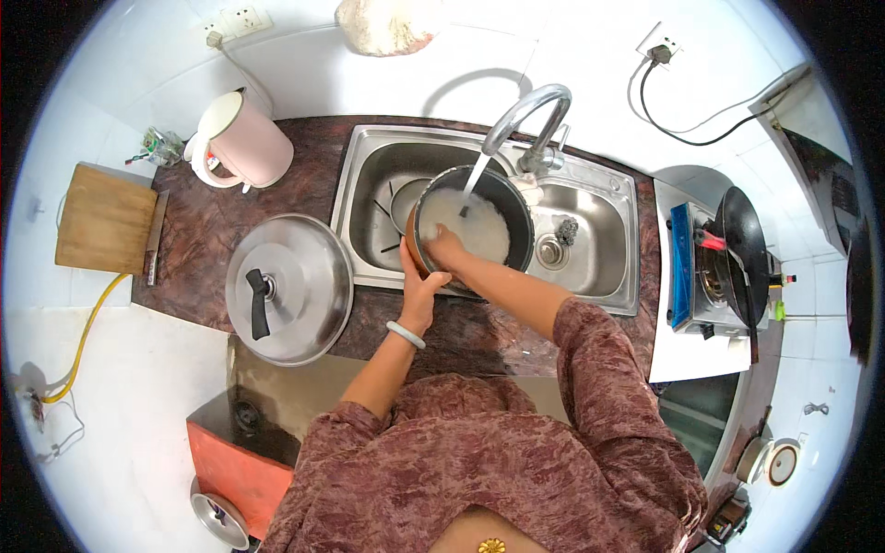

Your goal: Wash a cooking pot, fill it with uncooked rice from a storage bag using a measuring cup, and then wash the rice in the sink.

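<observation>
A dark-lined cooking pot (520,220) with a brown outside rests tilted over the double-bowl stainless steel sink (377,266), near its divider. My left hand (418,294), with a pale bangle on its wrist, grips the pot's near left side. My right hand (446,247) reaches inside, its fingertips hidden in cloudy whitish water (487,238); what they hold cannot be made out. From the chrome faucet (529,104) a stream of water (476,173) runs into the pot. Partly behind the pot, a metal bowl (402,206) sits in the left basin.
Left of the sink lie a large steel lid (304,304), a pink electric kettle (256,148) and a wooden cutting board (104,218). A steel wool scrubber (567,231) is in the right basin. Further right, a black wok (743,249) stands on a portable gas stove (691,304).
</observation>
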Tool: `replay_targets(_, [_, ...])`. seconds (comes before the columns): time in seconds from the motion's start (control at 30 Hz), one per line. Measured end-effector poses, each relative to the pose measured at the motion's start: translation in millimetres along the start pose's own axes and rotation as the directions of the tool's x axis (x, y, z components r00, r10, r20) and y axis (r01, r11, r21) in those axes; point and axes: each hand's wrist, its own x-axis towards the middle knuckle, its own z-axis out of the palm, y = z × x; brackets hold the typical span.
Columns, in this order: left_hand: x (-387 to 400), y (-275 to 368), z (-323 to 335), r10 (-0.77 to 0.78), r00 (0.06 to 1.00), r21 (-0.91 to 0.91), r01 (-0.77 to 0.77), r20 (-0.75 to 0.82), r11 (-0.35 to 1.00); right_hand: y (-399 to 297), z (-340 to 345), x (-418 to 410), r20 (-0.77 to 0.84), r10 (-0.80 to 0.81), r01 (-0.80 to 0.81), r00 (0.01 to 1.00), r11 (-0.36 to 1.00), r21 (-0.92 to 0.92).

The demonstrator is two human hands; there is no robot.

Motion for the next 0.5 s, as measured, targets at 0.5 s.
replay_targets(0.5, [2.8, 3.4, 1.1, -0.039, 0.999, -0.005, 0.039, -0.010, 0.999, 49.5, -89.9, 27.8, 0.254, -0.295, 0.387, 0.921, 0.617, -0.686])
